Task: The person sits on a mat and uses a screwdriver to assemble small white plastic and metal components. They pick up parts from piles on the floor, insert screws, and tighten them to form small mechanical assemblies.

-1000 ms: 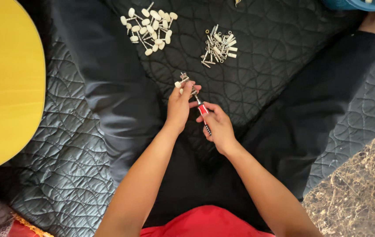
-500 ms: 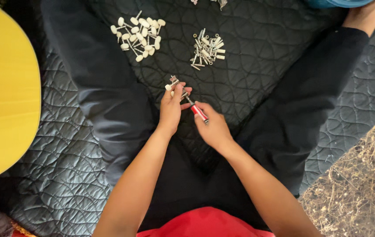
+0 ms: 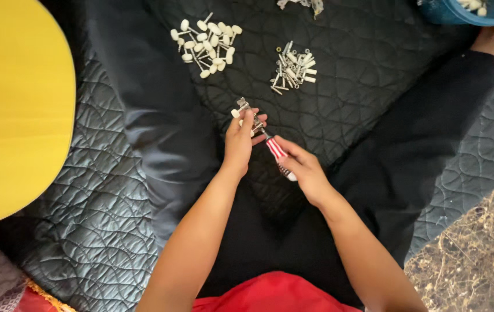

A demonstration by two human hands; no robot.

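Note:
My left hand (image 3: 240,140) pinches a small metal part with a white wheel (image 3: 242,107) at its fingertips. My right hand (image 3: 302,167) grips a screwdriver with a red and white striped handle (image 3: 277,151), its tip pointing up-left into the part in my left hand. Both hands meet over a dark quilted blanket (image 3: 362,98), between my legs in dark trousers. A pile of small white wheels with pins (image 3: 206,43) lies beyond my left hand. A pile of small metal pieces (image 3: 293,68) lies just right of it.
A yellow rounded surface (image 3: 15,104) fills the left side. A blue bowl (image 3: 466,11) with white parts sits at the top right by my foot. More metal pieces (image 3: 302,4) show at the top edge. Speckled floor (image 3: 478,254) lies at the lower right.
The view has shifted a little, so the piles sit lower in frame. My hands stay together on the part and screwdriver, with only small turning movement.

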